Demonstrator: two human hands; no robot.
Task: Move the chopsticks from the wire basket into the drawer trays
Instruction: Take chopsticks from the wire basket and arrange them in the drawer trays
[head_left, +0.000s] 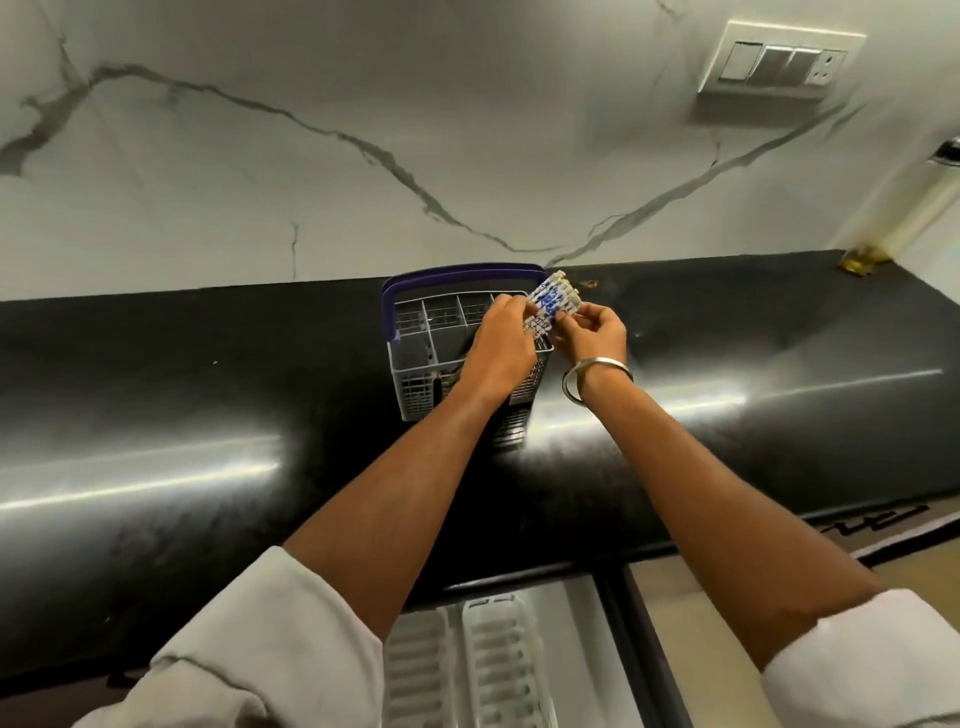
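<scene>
A grey wire basket (415, 358) with a blue handle stands on the black counter by the wall. Above its right side I hold a bundle of white chopsticks (551, 301) with blue patterns, their ends pointing up and right. My left hand (498, 345) grips the bundle from the left, over the basket. From the right, my right hand (595, 332) pinches the same bundle; a silver bangle hangs on that wrist. White drawer trays (498, 660) show in the open drawer under the counter edge, partly hidden by my left arm.
The glossy black counter (208, 415) runs the full width of the view, backed by a white marble wall. A switch plate (779, 57) sits high on the wall at right. A brass-coloured fitting (862, 260) stands at the counter's far right corner.
</scene>
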